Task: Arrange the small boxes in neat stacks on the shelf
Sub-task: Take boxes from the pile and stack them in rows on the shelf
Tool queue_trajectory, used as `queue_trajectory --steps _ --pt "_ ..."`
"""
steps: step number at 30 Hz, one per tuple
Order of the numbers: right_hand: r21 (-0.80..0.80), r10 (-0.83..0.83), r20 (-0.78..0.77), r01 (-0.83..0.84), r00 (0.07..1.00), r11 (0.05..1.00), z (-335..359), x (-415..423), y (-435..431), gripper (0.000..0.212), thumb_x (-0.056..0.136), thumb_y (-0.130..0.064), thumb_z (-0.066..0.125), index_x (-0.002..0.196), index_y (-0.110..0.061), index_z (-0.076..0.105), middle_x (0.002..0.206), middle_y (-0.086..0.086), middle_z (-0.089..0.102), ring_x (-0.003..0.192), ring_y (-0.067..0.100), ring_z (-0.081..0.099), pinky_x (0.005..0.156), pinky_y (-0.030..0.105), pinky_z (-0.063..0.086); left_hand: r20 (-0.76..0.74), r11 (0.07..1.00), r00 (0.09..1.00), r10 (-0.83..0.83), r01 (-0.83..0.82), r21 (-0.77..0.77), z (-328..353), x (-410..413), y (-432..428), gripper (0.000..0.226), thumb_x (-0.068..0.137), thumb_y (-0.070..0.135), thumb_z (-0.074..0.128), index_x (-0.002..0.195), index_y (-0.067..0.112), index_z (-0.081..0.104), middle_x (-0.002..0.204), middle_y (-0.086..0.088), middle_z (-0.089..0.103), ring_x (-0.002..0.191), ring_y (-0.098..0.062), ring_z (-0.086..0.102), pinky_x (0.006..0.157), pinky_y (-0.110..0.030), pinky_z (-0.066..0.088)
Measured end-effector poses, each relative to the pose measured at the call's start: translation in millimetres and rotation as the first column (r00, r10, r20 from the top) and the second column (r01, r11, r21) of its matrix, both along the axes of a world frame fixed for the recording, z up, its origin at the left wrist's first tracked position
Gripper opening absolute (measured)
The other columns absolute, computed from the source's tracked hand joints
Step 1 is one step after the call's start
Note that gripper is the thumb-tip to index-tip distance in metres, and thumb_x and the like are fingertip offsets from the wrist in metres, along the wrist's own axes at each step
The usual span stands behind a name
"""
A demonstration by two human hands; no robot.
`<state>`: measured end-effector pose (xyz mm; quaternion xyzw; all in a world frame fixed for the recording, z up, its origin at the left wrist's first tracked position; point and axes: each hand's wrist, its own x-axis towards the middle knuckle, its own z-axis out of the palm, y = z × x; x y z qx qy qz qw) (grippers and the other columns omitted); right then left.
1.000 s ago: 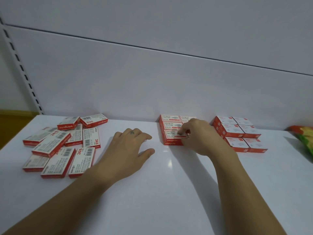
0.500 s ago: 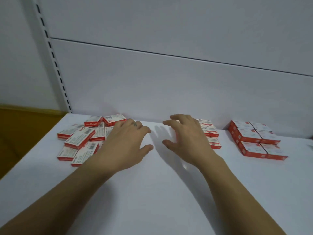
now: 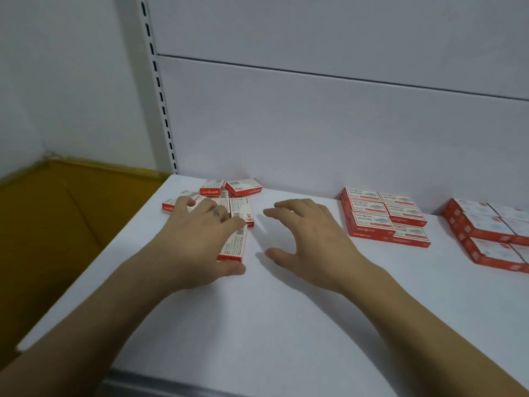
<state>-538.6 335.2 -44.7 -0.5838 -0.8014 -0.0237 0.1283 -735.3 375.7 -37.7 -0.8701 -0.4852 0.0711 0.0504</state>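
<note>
Left grip (image 3: 200, 239) flat, fingers straight, on loose boxes (image 3: 242, 188); right grip (image 3: 309, 239) spread, empty. Gather few, square edges before stacking.

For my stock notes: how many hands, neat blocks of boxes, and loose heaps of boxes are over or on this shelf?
Hands: 2 (left hand, right hand)
Neat blocks: 2 (middle block, right block, cut by the frame edge)
Loose heaps: 1 (heap)
Total: 5
</note>
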Motion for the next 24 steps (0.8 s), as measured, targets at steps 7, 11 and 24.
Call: queue_trajectory --steps 7,11,24 --pt "-0.069 0.013 0.009 -0.013 1.000 0.998 -9.7 0.7 -6.4 0.067 0.085 -0.049 0.059 0.144 -0.029 0.034 0.146 -0.007 0.038 0.135 0.014 0.029 0.111 0.028 0.017 0.016 0.994 0.999 -0.034 0.035 -0.103 1.1 1.2 10.4 0.064 0.085 0.067 0.047 0.141 0.047 0.025 0.147 0.004 0.030 0.136 -0.020 0.024 0.113 -0.050 0.012" --pt "-0.094 -0.012 -0.033 0.009 0.999 0.995 -8.9 7.1 -6.4 0.068 0.084 -0.050 0.059 0.144 -0.030 0.034 0.145 -0.010 0.039 0.134 0.012 0.029 0.112 0.027 0.019 -0.030 0.994 0.996 -0.083 0.080 -0.077 0.1 7.8 7.5 0.052 0.091 0.060 0.042 0.140 0.054 0.024 0.148 0.000 0.030 0.137 -0.022 0.021 0.111 -0.050 0.011" --pt "-0.102 -0.035 -0.042 0.030 0.999 0.994 -10.7 19.2 -6.1 0.068 0.085 -0.048 0.059 0.145 -0.029 0.033 0.144 -0.010 0.041 0.134 0.011 0.031 0.109 0.025 0.019 0.101 0.996 0.994 0.043 -0.051 0.077 -13.2 22.8 -4.6 0.066 0.085 0.074 0.026 0.141 0.039 0.028 0.140 0.002 0.048 0.132 -0.022 0.031 0.106 -0.048 0.014"
